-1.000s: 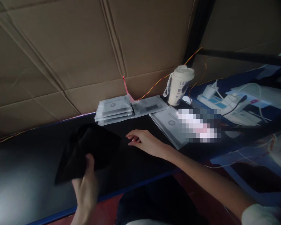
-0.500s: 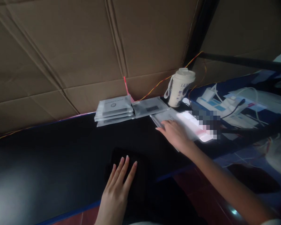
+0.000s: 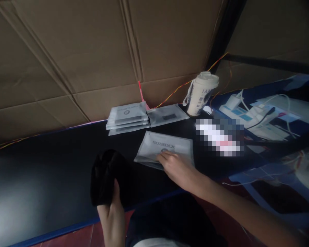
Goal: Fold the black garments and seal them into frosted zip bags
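A folded black cloth item (image 3: 105, 175) is gripped in my left hand (image 3: 112, 209), lifted at the table's near side; its exact kind is hard to make out against the dark top. My right hand (image 3: 176, 168) pinches the near edge of a frosted zip bag (image 3: 149, 145) with dark printed lettering and a round logo. This bag lies on the black table (image 3: 54, 164) in front of me. Behind it rests a stack of similar frosted zip bags (image 3: 127, 115). Beside the stack is another zip bag (image 3: 167, 115) with a dark patch showing.
A lidded white cup (image 3: 199, 94) with a strap stands at the back right. A pixelated bright patch (image 3: 218, 137) covers something right of my hand. White chargers and a power strip (image 3: 242, 113) with cables lie farther right. Cardboard (image 3: 92, 51) walls the back.
My right hand has drawn the zip bag leftward and nearer, away from the bright device. My left hand, earlier flat on the black cloth, now grips and lifts it to the left.
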Motion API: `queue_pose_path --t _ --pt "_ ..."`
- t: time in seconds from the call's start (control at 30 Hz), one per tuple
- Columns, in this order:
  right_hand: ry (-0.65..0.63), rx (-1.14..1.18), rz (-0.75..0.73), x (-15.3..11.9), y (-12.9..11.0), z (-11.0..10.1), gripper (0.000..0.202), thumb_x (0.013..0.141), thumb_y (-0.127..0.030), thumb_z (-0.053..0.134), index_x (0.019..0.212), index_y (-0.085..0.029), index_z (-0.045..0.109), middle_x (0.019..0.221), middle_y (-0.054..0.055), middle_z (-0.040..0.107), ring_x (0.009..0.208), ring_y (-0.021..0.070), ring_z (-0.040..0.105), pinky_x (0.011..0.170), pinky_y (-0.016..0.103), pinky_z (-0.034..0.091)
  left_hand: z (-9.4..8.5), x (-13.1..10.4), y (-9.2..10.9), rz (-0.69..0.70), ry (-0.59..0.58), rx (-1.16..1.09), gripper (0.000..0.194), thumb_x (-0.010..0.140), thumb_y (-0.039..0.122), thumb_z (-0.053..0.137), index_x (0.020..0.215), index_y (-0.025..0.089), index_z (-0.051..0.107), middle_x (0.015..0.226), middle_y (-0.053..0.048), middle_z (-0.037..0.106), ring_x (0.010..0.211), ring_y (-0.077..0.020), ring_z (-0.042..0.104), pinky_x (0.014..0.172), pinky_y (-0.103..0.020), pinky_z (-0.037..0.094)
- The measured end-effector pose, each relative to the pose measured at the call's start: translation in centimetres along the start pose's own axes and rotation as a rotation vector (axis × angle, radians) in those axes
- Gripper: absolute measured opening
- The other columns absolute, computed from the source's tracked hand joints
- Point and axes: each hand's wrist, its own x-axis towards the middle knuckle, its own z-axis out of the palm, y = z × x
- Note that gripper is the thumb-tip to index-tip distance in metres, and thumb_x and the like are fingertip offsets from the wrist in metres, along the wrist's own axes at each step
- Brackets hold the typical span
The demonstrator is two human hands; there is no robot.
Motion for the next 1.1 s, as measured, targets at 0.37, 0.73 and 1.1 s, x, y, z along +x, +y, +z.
queue_pose_path --t 0.37,0.73,1.1 --pt "0.040 0.383 -0.050 1.7 1.2 0.4 0.011 0.080 -0.020 0.063 0.088 -0.019 0.070 0.085 0.004 0.074 0.080 0.0205 0.068 0.071 0.028 0.048 0.6 -1.1 -3.0 0.941 -0.755 0.535 0.064 0.089 -0.001 0.032 0.146 0.026 0.031 0.147 -0.007 0.044 0.139 -0.0241 0.033 0.110 -0.056 0.032" --pt "0.341 0.436 -0.003 2.4 -0.7 -1.4 0.022 0.092 -0.015 0.052 0.097 -0.023 0.072 0.101 0.002 0.075 0.093 0.0179 0.068 0.084 0.030 0.052 0.0 1.8 0.0 1.016 -1.022 0.646 0.056 0.089 0.003 0.047 0.139 0.028 0.043 0.144 -0.007 0.047 0.136 -0.0227 0.037 0.108 -0.051 0.038" --pt "0.357 0.195 0.034 -3.6 1.8 0.7 0.058 0.078 0.004 0.044 0.132 -0.019 0.048 0.131 0.010 0.055 0.123 0.0230 0.053 0.103 0.045 0.047 0.1 1.6 -0.5 0.886 -0.904 0.646 0.080 0.066 -0.007 0.052 0.138 0.025 0.042 0.151 -0.011 0.035 0.139 -0.0302 0.032 0.106 -0.058 0.036"
